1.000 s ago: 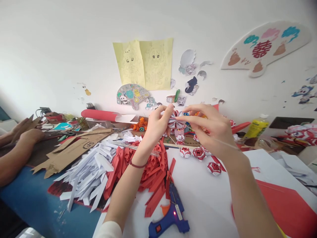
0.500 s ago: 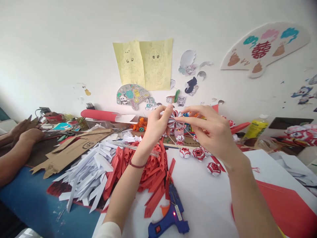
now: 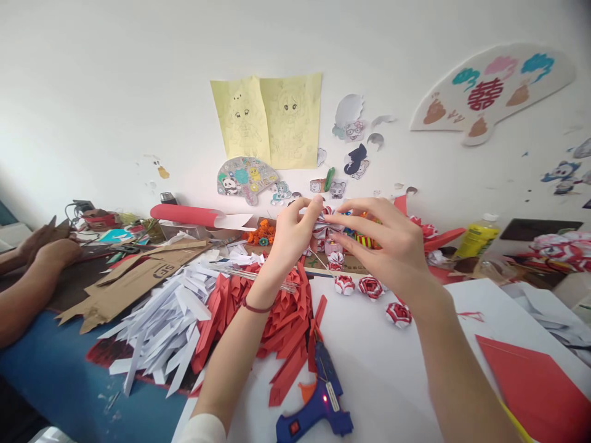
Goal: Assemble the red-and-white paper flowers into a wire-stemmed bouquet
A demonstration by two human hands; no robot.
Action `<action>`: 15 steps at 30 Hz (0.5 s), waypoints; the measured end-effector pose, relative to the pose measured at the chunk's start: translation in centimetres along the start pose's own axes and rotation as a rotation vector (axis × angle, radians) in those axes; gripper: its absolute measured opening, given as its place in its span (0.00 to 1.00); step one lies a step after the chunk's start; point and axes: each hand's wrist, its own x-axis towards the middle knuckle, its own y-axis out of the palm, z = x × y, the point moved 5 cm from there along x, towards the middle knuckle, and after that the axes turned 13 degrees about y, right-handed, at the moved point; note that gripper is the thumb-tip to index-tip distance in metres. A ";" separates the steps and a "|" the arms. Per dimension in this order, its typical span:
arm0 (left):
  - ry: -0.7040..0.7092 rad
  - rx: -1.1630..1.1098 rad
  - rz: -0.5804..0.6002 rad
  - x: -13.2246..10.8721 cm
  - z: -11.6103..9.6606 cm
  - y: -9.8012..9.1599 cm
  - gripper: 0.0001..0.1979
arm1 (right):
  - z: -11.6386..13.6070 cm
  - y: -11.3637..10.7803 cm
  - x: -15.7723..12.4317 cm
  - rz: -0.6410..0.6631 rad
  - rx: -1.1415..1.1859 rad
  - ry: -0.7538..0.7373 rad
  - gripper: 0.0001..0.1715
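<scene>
Raised before me at the middle of the picture is a red-and-white folded-paper flower (image 3: 325, 228). My left hand (image 3: 298, 229) grips it from the left, its fingers curled behind and partly hidden. From the right, my right hand (image 3: 392, 246) has its fingertips on the flower's edge, thumb below and forefinger above, the other fingers loosely apart. Below the hands, several finished paper flowers (image 3: 370, 287) rest on white paper (image 3: 369, 363). A blue hot-glue gun (image 3: 318, 394) lies nearer to me, its small light glowing red.
Piles of white paper strips (image 3: 161, 326) and red paper strips (image 3: 286, 320) lie left of the glue gun. Cardboard (image 3: 143, 277) is beyond them. At far left are another person's hands (image 3: 53, 246). Red card (image 3: 530, 381) lies right, and a yellow bottle (image 3: 478, 237) stands by the wall.
My right hand's fingers have shifted on the flower, with the thumb now more visible and spread lower. My left hand stays nearly still around the flower.
</scene>
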 end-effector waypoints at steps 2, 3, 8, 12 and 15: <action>0.004 -0.003 -0.002 0.0 0.0 0.0 0.21 | 0.0 -0.1 0.0 -0.020 0.002 -0.003 0.15; 0.008 -0.005 -0.002 0.0 0.0 0.0 0.21 | 0.0 -0.2 0.0 -0.022 -0.003 -0.003 0.14; 0.007 0.014 -0.014 -0.1 0.1 0.1 0.21 | -0.2 -0.1 0.0 -0.037 -0.009 -0.022 0.11; 0.000 0.021 0.000 -0.2 0.0 0.3 0.21 | -0.5 0.1 -0.1 -0.062 -0.007 -0.026 0.13; -0.019 0.036 0.004 -0.2 -0.1 0.4 0.20 | -0.6 0.1 -0.2 -0.086 -0.009 -0.035 0.10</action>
